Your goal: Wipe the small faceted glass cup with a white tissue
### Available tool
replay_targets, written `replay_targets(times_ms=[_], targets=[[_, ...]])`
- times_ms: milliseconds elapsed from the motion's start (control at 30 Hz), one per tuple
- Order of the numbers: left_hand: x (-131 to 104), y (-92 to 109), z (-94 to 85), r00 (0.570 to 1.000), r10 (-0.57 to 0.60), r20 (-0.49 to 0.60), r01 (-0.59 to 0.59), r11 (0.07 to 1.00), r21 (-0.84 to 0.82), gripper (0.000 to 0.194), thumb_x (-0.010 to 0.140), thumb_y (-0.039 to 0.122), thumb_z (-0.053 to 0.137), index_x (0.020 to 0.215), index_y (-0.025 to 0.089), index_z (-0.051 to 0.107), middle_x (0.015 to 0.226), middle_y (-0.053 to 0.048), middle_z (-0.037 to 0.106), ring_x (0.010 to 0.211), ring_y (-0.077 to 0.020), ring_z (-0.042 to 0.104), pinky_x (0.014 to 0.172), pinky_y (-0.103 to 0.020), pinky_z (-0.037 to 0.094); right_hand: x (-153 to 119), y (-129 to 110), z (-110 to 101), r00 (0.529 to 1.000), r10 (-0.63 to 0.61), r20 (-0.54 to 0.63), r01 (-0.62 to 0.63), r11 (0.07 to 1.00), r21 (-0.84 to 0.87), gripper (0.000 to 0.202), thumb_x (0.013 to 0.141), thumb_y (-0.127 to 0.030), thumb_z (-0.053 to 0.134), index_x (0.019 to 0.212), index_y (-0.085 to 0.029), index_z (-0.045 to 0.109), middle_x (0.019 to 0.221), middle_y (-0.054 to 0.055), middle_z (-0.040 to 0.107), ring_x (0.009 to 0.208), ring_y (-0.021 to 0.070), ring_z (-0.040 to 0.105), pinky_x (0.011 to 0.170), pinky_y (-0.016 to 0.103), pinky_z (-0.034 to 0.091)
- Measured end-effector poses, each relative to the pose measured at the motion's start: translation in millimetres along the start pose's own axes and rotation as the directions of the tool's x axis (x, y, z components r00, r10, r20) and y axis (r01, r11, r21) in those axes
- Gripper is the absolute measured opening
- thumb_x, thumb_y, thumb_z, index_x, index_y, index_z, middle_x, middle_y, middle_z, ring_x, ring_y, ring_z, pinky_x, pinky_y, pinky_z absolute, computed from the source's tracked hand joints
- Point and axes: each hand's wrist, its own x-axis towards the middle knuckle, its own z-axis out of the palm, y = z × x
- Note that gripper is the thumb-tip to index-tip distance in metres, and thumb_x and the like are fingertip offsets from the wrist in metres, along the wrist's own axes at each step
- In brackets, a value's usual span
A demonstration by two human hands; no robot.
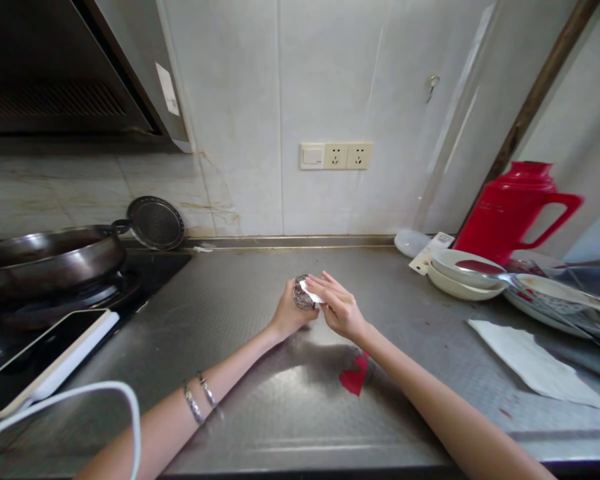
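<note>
My left hand (289, 313) is closed around a small round object with a clear and dark, glass-like look (300, 295), held just above the steel counter (220, 347). My right hand (343, 310) presses a small white piece of paper or tissue (310, 292) against that object, its fingers fairly straight and close together. The thumb side of the right hand hides part of the object. Below the hands, a torn red scrap (354, 377) lies on the counter near my right forearm.
At left, a pan (55, 257) sits on the stove, with a phone (50, 360) and white cable (125, 393) nearer. A round perforated disc (156, 223) leans on the wall. To the right are bowls (465, 287), a red thermos jug (505, 213) and a white napkin (535, 363).
</note>
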Motion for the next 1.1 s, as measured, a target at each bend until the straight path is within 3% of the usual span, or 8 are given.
replay_targets(times_ms=[367, 600, 767, 967, 1100], targets=[[-1, 9, -1.4, 0.999, -0.014, -0.039, 0.018, 0.995, 0.101, 0.058, 0.053, 0.013, 0.074, 0.103, 0.017, 0.045, 0.083, 0.002, 0.058, 0.072, -0.0119, 0.056, 0.066, -0.025, 0.045, -3, 15, 4, 0.985, 0.145, -0.093, -0.142, 0.989, 0.043, 0.044, 0.088, -0.005, 0.041, 0.126, -0.025, 0.053, 0.115, 0.008, 0.067, 0.112, 0.0191, 0.061, 0.104, 0.051, 0.044], [4, 6, -4.2, 0.992, -0.113, 0.061, 0.117, 0.991, -0.060, 0.063, 0.055, 0.023, 0.077, 0.106, 0.017, 0.041, 0.079, 0.001, 0.059, 0.060, -0.0104, 0.054, 0.050, -0.022, 0.044, -3, 4, 5, 1.000, 0.015, -0.027, -0.016, 0.999, -0.034, 0.054, 0.083, 0.000, 0.036, 0.131, -0.022, 0.048, 0.119, 0.010, 0.065, 0.118, 0.0207, 0.057, 0.102, 0.052, 0.045], [2, 13, -7.6, 0.988, -0.110, 0.105, 0.120, 0.988, -0.098, 0.093, 0.052, 0.023, 0.080, 0.128, 0.024, 0.026, 0.097, -0.002, 0.059, 0.064, -0.0099, 0.056, 0.052, -0.022, 0.048, -3, 7, 4, 1.000, 0.009, -0.027, -0.011, 0.998, -0.065, 0.054, 0.083, 0.000, 0.036, 0.131, -0.022, 0.049, 0.119, 0.011, 0.065, 0.116, 0.0201, 0.058, 0.102, 0.052, 0.046], [-2, 9, -11.2, 0.993, -0.050, 0.110, 0.055, 0.997, -0.045, 0.077, 0.054, 0.022, 0.079, 0.116, 0.022, 0.033, 0.089, 0.001, 0.058, 0.062, -0.0090, 0.055, 0.050, -0.020, 0.046, -3, 6, 5, 0.998, 0.015, -0.055, -0.018, 0.998, -0.055, 0.051, 0.083, -0.001, 0.037, 0.128, -0.021, 0.051, 0.117, 0.011, 0.066, 0.115, 0.0213, 0.059, 0.101, 0.052, 0.046], [-2, 5, -19.5, 0.991, -0.099, 0.088, 0.100, 0.995, -0.008, 0.079, 0.055, 0.028, 0.080, 0.117, 0.022, 0.030, 0.088, 0.000, 0.058, 0.058, -0.0096, 0.055, 0.044, -0.020, 0.046, 0, -9, 9, 0.998, -0.064, -0.007, 0.064, 0.997, -0.054, 0.053, 0.083, 0.000, 0.036, 0.131, -0.019, 0.047, 0.119, 0.013, 0.065, 0.118, 0.0202, 0.057, 0.102, 0.050, 0.046]])
